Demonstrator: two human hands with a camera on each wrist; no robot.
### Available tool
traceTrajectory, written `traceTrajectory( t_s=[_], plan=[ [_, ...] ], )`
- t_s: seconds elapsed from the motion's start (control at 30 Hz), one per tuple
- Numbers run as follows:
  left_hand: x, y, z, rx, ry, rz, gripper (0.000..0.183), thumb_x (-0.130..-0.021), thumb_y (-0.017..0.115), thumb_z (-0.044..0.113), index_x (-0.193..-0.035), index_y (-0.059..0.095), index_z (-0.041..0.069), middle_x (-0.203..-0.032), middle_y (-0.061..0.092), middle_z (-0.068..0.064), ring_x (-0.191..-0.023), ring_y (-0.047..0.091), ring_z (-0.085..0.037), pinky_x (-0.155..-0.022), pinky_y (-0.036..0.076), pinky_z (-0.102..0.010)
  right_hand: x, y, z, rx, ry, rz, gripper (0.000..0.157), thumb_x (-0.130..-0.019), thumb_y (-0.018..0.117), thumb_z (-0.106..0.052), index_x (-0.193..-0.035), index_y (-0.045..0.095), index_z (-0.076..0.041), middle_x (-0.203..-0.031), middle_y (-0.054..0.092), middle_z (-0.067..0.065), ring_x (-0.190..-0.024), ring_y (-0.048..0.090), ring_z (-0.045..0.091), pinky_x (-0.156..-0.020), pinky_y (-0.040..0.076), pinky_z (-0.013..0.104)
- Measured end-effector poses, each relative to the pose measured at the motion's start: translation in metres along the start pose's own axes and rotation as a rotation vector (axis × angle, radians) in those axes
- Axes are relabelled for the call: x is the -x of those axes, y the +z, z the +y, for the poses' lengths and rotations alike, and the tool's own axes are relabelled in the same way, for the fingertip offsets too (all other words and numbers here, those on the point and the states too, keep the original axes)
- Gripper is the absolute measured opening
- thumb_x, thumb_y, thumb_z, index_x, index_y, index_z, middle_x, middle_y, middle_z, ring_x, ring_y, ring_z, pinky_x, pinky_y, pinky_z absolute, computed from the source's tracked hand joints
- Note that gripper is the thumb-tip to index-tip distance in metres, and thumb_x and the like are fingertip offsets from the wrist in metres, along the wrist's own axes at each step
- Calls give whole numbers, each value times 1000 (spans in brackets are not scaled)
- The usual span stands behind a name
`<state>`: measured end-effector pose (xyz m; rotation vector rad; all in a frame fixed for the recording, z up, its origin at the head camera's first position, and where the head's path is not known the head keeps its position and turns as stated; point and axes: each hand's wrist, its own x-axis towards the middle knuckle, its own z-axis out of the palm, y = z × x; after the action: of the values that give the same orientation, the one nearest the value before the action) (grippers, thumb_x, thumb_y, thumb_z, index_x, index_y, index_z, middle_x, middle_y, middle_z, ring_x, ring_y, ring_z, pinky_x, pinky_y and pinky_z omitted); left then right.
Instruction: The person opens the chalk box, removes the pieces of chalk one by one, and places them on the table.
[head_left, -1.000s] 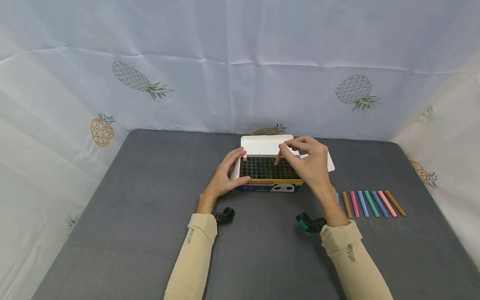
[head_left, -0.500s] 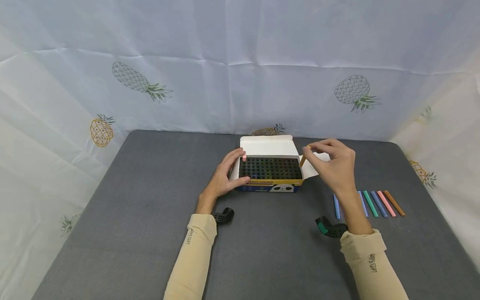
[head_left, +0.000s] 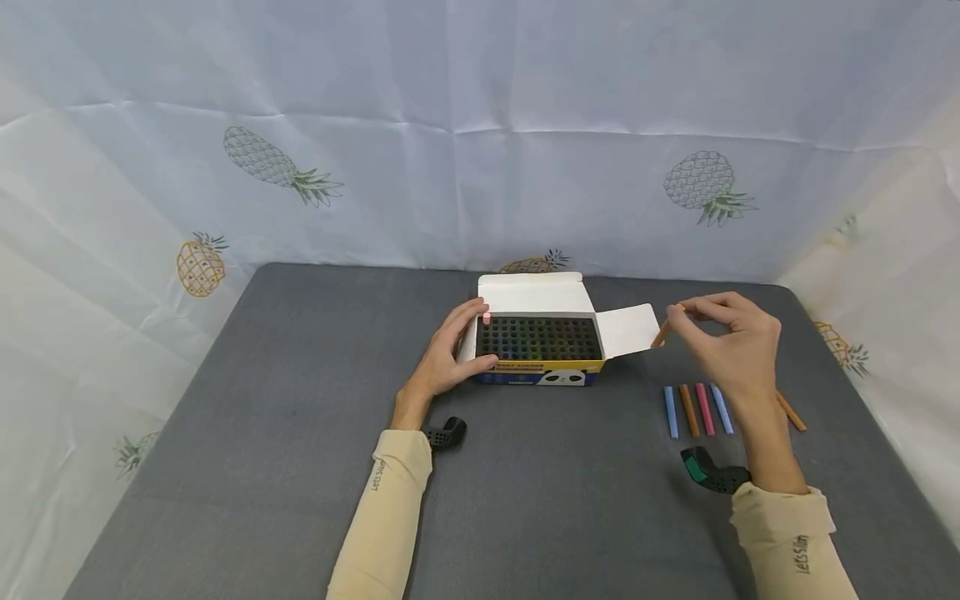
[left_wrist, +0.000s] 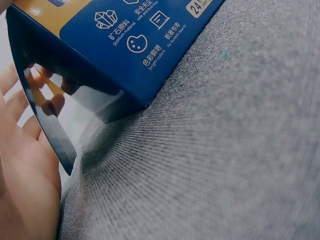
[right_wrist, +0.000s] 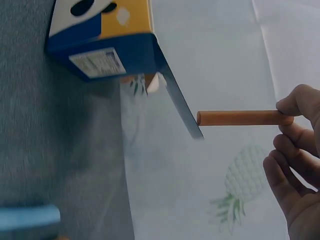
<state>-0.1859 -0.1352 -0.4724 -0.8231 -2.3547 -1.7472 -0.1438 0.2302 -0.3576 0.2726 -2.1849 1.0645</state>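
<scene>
A chalk box (head_left: pixel 540 377) with a panda on its front stands with its lid and side flaps spread. Inside, a dark grid of holes (head_left: pixel 537 337) shows, and one pink chalk stick (head_left: pixel 487 318) pokes up at the back left corner. My left hand (head_left: pixel 441 358) holds the box's left end, thumb at the front edge and fingers toward the back; the left flap (left_wrist: pixel 45 117) hides part of them. My right hand (head_left: pixel 738 342) pinches an orange-brown chalk stick (right_wrist: pixel 240 118) by its upper end, its lower end overlapping the tip of the right flap (head_left: pixel 628 329).
On the grey table (head_left: pixel 300 467), right of the box, lies a row of chalk sticks: a light blue stick (head_left: pixel 671 412), a brown stick (head_left: pixel 689 410), a magenta stick (head_left: pixel 705 409) and others, partly hidden by my right forearm. A pineapple-print cloth (head_left: pixel 465 192) hangs behind.
My right hand has moved right with the orange-brown chalk stick, from over the box's holes to beyond its right flap. The left hand has stayed on the box.
</scene>
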Motion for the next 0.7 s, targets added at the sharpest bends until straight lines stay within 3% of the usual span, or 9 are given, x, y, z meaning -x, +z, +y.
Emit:
traceTrajectory(
  t_s=[0.07,0.13,0.27,0.37,0.6,0.7],
  plan=[
    [0,-1,8,5,-3,1,76,-87,76,9,-154,42,1,-166,29,-21,-153,31,-40,-122,30,-63,0,-6,1,1,22,14,6,-83,79,3,-88,81,5,-86,61,-35,-83,56,-15,-74,42,8],
    [1,-3,19,9,-3,0,76,-86,75,5,-153,41,-4,-164,29,-26,-152,31,-44,-122,29,-64,0,-13,2,-5,31,24,7,-83,78,5,-89,81,7,-86,61,-36,-83,56,-15,-75,43,7],
    [2,-7,38,17,-4,-7,73,-87,75,7,-151,42,-8,-162,30,-30,-151,31,-47,-121,30,-65,0,-24,6,25,43,38,8,-83,77,5,-90,80,9,-86,59,-38,-82,55,-17,-74,41,5],
    [2,-9,42,18,1,-6,73,-87,75,6,-150,42,-9,-161,31,-32,-151,31,-47,-121,30,-66,2,-33,13,68,53,41,9,-83,77,5,-91,79,9,-86,57,-41,-81,52,-20,-74,39,4],
    [1,-7,40,18,7,-12,72,-88,76,8,-149,43,-11,-160,30,-33,-150,31,-49,-119,31,-67,15,-58,42,209,122,-2,12,-86,75,-1,-93,80,7,-87,50,-46,-83,44,-21,-73,32,5],
    [0,-4,28,16,5,-13,74,-87,76,7,-151,41,-8,-162,29,-31,-152,29,-47,-121,30,-66,22,-72,58,289,144,-36,13,-85,74,-2,-93,79,7,-83,45,-48,-80,40,-24,-67,29,2]
  ],
)
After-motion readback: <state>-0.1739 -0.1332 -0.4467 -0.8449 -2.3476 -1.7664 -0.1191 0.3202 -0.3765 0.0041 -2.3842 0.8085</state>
